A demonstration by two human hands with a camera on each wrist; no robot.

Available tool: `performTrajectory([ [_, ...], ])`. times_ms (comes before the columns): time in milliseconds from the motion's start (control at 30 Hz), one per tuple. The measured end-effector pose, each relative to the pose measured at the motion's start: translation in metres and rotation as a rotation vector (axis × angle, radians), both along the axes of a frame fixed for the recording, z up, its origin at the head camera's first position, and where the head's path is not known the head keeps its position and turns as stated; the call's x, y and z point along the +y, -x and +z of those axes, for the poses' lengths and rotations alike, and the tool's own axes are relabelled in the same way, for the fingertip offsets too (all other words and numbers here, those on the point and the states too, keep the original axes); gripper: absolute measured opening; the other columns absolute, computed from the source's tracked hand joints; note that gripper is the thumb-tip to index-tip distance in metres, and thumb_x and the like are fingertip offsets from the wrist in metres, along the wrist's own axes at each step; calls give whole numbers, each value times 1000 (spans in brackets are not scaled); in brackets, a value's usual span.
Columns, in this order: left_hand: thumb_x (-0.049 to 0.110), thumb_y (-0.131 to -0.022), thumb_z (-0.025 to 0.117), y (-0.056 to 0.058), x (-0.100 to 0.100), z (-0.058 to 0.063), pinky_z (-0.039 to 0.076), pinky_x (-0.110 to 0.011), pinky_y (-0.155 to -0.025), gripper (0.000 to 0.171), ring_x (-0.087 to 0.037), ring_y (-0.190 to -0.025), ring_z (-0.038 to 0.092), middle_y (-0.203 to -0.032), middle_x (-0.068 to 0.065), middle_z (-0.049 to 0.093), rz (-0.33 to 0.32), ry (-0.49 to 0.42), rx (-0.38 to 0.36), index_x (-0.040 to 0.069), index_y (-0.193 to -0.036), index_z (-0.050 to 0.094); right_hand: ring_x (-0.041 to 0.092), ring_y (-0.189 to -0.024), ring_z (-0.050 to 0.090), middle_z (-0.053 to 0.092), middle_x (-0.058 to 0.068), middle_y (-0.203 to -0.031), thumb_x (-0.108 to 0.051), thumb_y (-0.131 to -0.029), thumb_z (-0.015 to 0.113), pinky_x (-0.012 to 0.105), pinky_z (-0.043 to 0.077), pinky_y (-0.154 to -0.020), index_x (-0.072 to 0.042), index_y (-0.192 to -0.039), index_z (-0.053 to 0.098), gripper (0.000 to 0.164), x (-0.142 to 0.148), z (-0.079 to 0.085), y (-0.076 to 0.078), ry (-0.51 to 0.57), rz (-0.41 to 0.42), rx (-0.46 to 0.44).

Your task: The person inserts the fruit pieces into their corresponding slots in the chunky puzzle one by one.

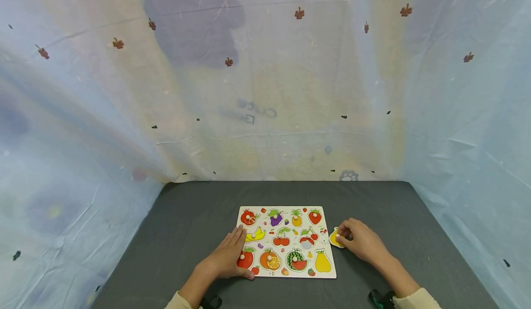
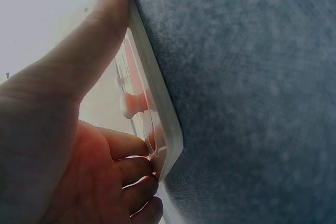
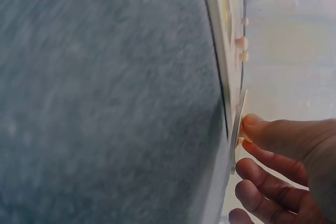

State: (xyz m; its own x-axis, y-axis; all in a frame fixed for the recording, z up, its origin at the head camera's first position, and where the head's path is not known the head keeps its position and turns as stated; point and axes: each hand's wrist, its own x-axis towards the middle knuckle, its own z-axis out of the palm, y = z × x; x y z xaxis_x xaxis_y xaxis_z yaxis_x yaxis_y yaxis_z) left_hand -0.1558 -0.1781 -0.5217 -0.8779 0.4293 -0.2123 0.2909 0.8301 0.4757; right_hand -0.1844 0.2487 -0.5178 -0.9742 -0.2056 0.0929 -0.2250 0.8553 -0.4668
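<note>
A white wooden fruit puzzle board [image 1: 290, 249] lies flat, with knobbed pieces such as a watermelon [image 1: 296, 260], an orange [image 1: 269, 259] and a strawberry [image 1: 315, 216] in it. My left hand [image 1: 227, 256] rests on the board's left side, fingers extended over its edge and partly hiding the apple and bananas. In the left wrist view its thumb [image 2: 100, 30] lies along the board's near edge. Just right of the board, my right hand [image 1: 360, 239] pinches the knob of a yellow pear piece [image 1: 334, 238]. The right wrist view shows that piece [image 3: 239, 129] edge-on, tilted, between thumb and finger.
At the board's lower right corner is a knobless yellow pear picture [image 1: 322, 261]. The board lies on a dark grey table [image 1: 199, 221], and a pale patterned curtain [image 1: 269, 92] hangs behind and at both sides. Dark straps [image 1: 381, 299] are near both wrists.
</note>
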Motion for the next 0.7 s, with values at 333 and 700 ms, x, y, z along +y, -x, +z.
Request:
performTrajectory([
  [333, 59, -75, 94, 0, 2, -2, 18, -60, -131, 133, -41, -164, 15, -175, -25, 21, 4, 37, 9, -8, -166, 25, 12, -76, 51, 58, -7, -86, -23, -90, 89, 28, 43, -65, -22, -92, 71, 19, -13, 6, -8, 25, 42, -17],
  [700, 59, -75, 94, 0, 2, -2, 18, -60, -131, 133, -41, -164, 15, -175, -25, 20, 6, 27, 8, -9, -166, 25, 7, -77, 51, 55, -11, -86, -26, -90, 89, 26, 44, -66, -27, -89, 69, 20, -21, 4, -13, 24, 110, -14],
])
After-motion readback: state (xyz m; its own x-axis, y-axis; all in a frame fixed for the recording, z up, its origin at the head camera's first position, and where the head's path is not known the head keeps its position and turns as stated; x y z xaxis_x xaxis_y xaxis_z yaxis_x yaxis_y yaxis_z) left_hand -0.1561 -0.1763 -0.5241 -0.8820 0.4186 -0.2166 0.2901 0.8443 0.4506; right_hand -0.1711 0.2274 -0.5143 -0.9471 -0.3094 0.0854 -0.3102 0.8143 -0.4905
